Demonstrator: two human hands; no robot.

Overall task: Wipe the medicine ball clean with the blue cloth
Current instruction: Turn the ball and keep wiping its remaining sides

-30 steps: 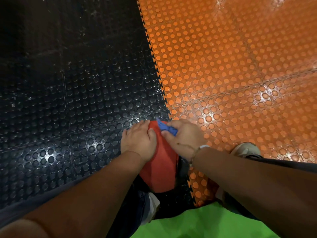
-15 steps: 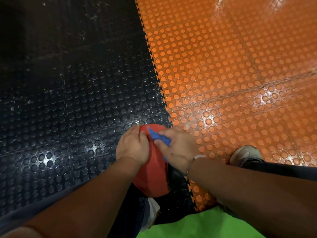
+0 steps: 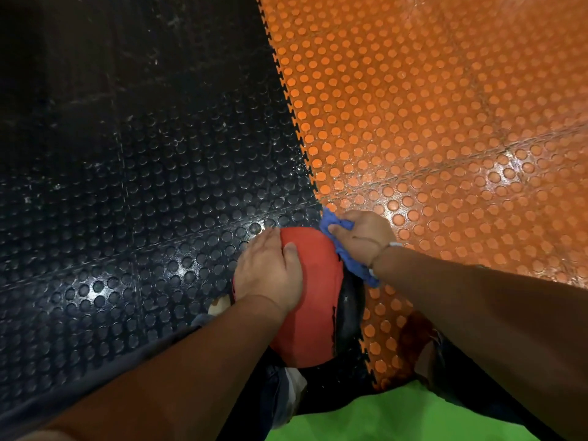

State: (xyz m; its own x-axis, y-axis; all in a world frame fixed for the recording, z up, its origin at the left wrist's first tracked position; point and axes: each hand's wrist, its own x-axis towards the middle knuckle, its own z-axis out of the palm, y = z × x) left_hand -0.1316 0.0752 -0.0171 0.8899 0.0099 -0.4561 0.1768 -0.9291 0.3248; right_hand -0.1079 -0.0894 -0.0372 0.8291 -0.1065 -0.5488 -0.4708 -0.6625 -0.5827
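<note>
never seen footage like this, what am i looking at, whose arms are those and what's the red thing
There is no machine here. A person wears a wide-angle camera on the head, so this single picture looks forward and down along their own two arms. The floor is studded interlocking tiles: a black mat on the left, an orange mat on the right. The red thing is a medicine ball, red with a black panel, low in front of the person over the seam. The left hand rests on top of it. The right hand grips a bunched blue cloth against the ball's far right side. At the bottom edge is the person's bright green clothing.
</note>
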